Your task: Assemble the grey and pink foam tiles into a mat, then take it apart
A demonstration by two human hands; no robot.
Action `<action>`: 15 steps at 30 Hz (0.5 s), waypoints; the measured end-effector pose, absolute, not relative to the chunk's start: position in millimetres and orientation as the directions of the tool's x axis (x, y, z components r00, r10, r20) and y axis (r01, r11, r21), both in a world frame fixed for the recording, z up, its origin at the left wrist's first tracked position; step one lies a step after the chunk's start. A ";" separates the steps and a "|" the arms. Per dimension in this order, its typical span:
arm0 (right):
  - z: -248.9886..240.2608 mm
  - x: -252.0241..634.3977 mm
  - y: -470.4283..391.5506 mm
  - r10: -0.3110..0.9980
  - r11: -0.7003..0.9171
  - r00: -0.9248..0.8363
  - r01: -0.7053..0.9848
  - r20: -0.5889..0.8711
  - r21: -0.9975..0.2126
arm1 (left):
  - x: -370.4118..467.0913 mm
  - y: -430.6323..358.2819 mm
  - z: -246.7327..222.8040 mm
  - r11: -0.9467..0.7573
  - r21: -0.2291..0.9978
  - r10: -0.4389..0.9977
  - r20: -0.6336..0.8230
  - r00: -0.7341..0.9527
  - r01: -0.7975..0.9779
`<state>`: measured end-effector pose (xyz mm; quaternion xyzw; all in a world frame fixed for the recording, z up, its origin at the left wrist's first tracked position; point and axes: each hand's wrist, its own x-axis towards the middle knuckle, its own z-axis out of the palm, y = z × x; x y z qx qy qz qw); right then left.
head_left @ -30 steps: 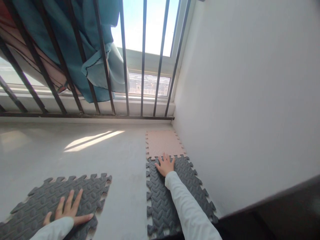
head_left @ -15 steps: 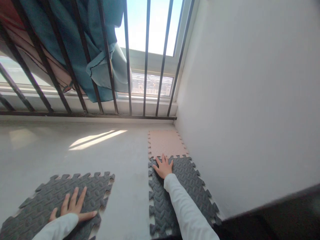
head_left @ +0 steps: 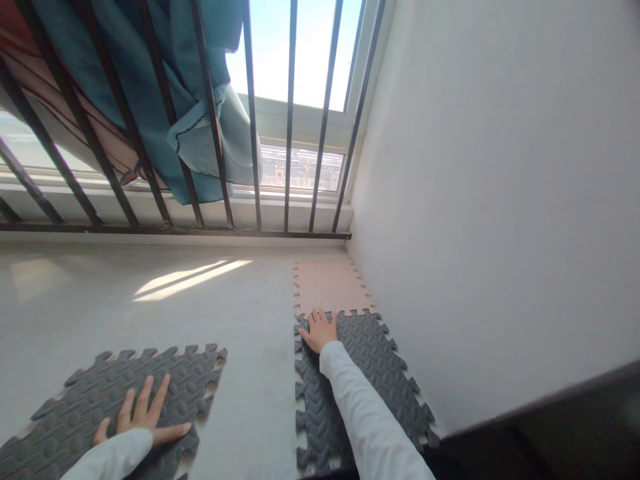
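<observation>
My left hand [head_left: 143,417] lies with its fingers spread on a dark grey foam floor tile [head_left: 90,393], which rests apart from the others on the left. My right hand [head_left: 320,331] is spread flat on another dark grey foam tile [head_left: 373,360], at its far left corner. The far edge of that tile meets a pink foam tile [head_left: 330,283] along their toothed seam, and the fingertips touch near this joint. Whether the teeth under my fingers are fully locked is hidden.
A white wall [head_left: 490,200] runs along the right side of the joined tiles. Beyond the pale floor [head_left: 250,313] stand dark metal railings [head_left: 289,133] before a window. A blue-green cloth [head_left: 185,113] hangs behind the bars. Something dark [head_left: 550,427] fills the lower right.
My right hand has shifted slightly left along the seam, its fingers drawn a little closer together. My left hand stays spread on its tile. The view has moved slightly.
</observation>
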<state>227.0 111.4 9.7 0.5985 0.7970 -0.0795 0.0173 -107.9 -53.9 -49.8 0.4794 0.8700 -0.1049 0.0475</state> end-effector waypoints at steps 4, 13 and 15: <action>9.7 228.6 109.9 0.955 0.254 -0.271 0.958 -0.121 -0.136 | -108.7 -54.0 -48.8 0.501 -0.116 0.840 -0.177 -0.514 0.858; 18.4 254.4 61.1 0.994 0.099 -0.109 0.956 -0.021 -0.276 | -93.1 -48.2 -9.9 0.497 -0.140 0.767 -0.389 -0.509 0.856; 19.6 268.9 37.6 0.996 0.080 -0.091 0.936 -0.014 -0.343 | -89.5 -47.8 -2.1 0.502 -0.133 0.762 -0.401 -0.510 0.855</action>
